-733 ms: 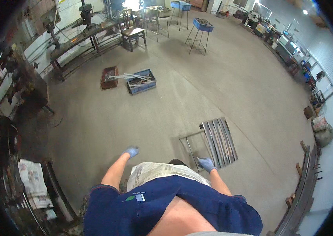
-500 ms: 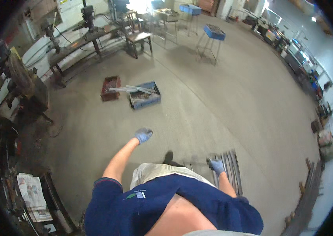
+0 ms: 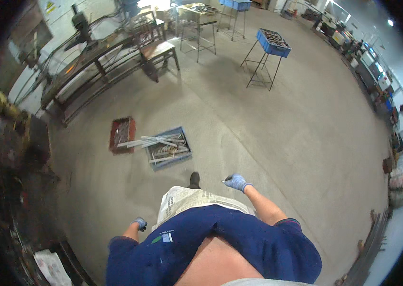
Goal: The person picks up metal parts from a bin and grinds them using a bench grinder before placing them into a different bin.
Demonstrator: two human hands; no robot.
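Note:
My right hand (image 3: 236, 182), in a blue-grey glove with dark fingers, is held out ahead of my body at the right. Its fingers are closed, and a small pale tip shows at their end; what it belongs to is too small to name. My left hand (image 3: 139, 224), gloved alike, hangs low beside my left hip with curled fingers and nothing visible in them. On the floor ahead stands a blue crate (image 3: 173, 163) of metal pieces. Long pale metal bars (image 3: 140, 142) lie across it and reach over a red crate (image 3: 113, 138) on its left.
A blue bin (image 3: 273, 49) full of small parts sits on a thin-legged stand farther ahead. At the left are a wooden chair (image 3: 158, 49) and a long workbench (image 3: 97, 53) with machines. Long dark bars (image 3: 370, 248) lie along the right side.
The crates and the bin stand appear nearer. My right hand has swung forward, away from the dark bars on the floor, which have left view. My left hand has dropped back beside my hip.

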